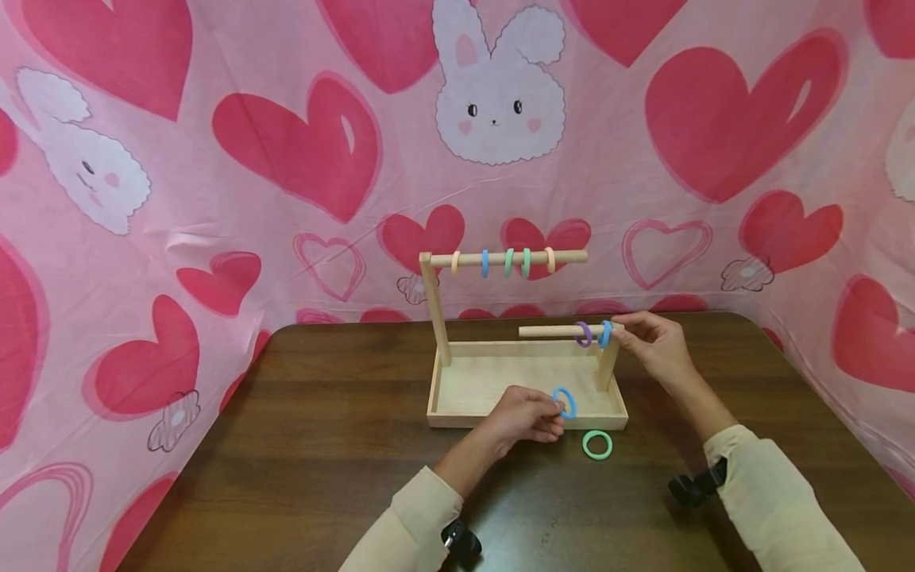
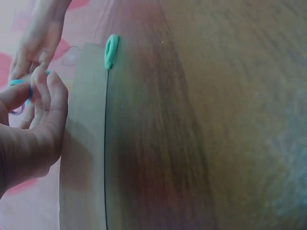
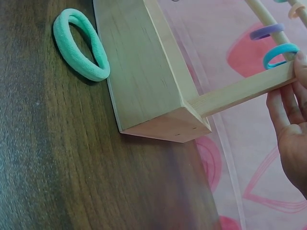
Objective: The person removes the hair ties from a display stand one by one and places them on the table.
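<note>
My left hand (image 1: 527,413) pinches a blue hair tie (image 1: 573,403) between thumb and fingertips, in front of the wooden stand (image 1: 532,423). The fingers of my right hand (image 1: 658,345) grip the top of the stand's short right post (image 3: 244,91), where the lower rod (image 1: 546,331) joins it. On that rod, a blue hair tie (image 3: 283,49) hangs close to the post, with a purple hair tie (image 3: 266,32) beside it. A green hair tie (image 1: 596,457) lies on the table just in front of the stand's tray.
The upper rod (image 1: 468,260) rises from a taller left post (image 1: 435,310) and bears several orange, blue and green hair ties. The brown wooden table (image 1: 322,445) reaches back to a pink cloth (image 1: 400,175) printed with hearts and rabbits.
</note>
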A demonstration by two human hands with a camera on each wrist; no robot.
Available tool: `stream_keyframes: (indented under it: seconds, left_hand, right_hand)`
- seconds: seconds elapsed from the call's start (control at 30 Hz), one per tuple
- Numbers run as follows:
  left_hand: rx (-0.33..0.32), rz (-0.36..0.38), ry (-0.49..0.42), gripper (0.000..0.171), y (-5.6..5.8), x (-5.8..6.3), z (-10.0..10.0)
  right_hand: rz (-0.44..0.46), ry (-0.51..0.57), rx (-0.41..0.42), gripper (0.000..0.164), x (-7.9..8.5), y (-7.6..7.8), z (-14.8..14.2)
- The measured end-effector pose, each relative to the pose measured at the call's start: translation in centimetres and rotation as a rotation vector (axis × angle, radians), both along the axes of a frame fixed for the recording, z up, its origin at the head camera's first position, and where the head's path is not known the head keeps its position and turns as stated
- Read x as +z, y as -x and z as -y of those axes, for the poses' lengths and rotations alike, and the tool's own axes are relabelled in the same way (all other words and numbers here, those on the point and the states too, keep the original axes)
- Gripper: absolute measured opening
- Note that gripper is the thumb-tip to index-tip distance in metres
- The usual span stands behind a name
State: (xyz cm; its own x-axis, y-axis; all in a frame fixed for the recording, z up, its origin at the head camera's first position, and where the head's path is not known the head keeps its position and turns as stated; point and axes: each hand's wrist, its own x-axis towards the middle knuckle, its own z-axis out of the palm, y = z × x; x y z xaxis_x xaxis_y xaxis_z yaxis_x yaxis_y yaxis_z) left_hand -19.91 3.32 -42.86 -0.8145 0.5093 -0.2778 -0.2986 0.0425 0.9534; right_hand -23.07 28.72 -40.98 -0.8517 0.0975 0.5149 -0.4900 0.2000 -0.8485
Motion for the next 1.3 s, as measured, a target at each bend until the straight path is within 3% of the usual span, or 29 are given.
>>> stream_keyframes:
  seconds: [0.43, 0.97, 1.3]
  left_hand:
    - [-0.103, 0.038, 0.021, 0.017, -0.6, -0.3, 0.1]
    - [-0.154, 0.08, 0.067, 0.015, -1.1, -1.6, -0.2]
    - [-0.18, 0.099, 0.109, 0.015, -1.8, -1.7, -0.5]
  right_hand:
    - [-0.005, -0.025, -0.022, 0.02, 0.0, 0.0, 0.1]
    - [-0.014, 0.035, 0.028, 0.027, 0.0, 0.1, 0.0]
    - [-0.002, 0.017, 0.002, 0.026, 0.0, 0.1, 0.0]
